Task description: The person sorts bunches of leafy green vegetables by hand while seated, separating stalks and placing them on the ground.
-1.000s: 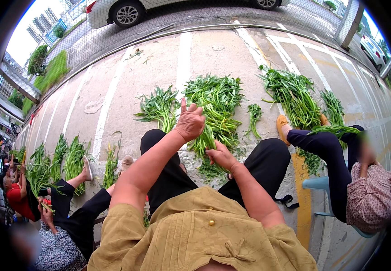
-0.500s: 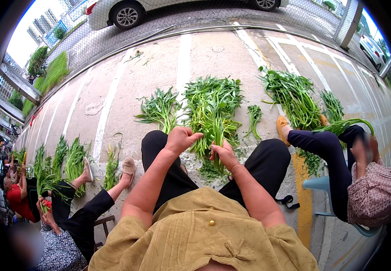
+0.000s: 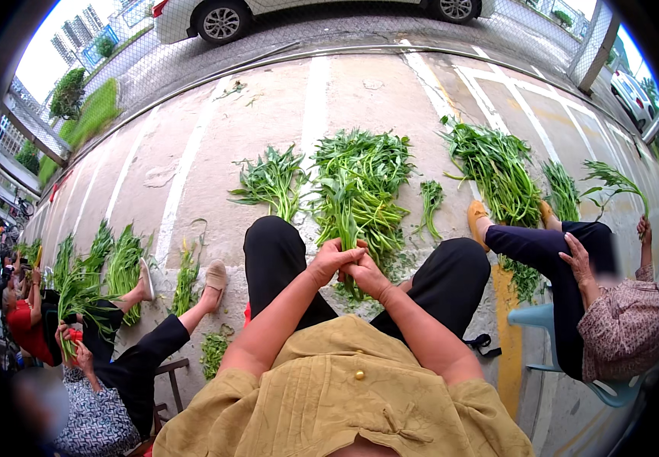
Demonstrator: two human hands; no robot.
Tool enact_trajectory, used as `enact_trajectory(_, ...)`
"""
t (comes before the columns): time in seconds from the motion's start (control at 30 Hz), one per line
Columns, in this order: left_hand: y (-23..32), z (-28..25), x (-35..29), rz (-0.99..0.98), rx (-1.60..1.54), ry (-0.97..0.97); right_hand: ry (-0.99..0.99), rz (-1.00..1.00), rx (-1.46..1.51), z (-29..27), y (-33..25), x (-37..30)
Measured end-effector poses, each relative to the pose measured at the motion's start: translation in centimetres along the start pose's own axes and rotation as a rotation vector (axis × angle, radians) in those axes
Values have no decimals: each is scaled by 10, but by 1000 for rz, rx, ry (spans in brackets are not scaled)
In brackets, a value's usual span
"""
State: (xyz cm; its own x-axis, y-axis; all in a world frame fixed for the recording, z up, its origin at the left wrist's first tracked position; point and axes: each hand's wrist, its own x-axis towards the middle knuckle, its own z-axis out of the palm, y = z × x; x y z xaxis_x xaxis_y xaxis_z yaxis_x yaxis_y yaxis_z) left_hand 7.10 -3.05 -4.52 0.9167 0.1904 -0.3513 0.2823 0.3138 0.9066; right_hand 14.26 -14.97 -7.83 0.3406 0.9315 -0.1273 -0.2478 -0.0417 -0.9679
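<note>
Between my knees I hold a bunch of water spinach (image 3: 345, 217), its leaves pointing away from me and its stem ends poking out below my fingers. My left hand (image 3: 328, 261) is closed round the stems from the left. Against it, my right hand (image 3: 367, 276) is closed on the same stems from the right, the two hands touching. Just beyond lies a big heap of water spinach (image 3: 379, 171) on the ground. A smaller pile (image 3: 270, 181) is left of the heap, and a thin bunch (image 3: 431, 204) lies to its right.
On the right, a co-worker (image 3: 619, 320) on a blue plastic stool (image 3: 539, 318) lifts a stalk beside another greens pile (image 3: 497, 167). Co-workers on the left, one in a patterned top (image 3: 105, 415), sit by more bunches (image 3: 124, 266). A wire fence (image 3: 390, 27) and white car (image 3: 329, 7) stand ahead.
My left hand has moved down and right, from apart to meeting my right hand on the stems. My right hand has shifted slightly left and down. The right co-worker has raised a stalk.
</note>
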Motion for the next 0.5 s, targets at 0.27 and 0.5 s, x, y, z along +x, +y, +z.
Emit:
enact_trajectory(0.27,-7,-9,7,155,-177,162,160,-105,-644,-12,-35,-13)
enact_trajectory(0.5,-3,-14,-4,26,-309,32,614,-322,-532,-41,-43,-17)
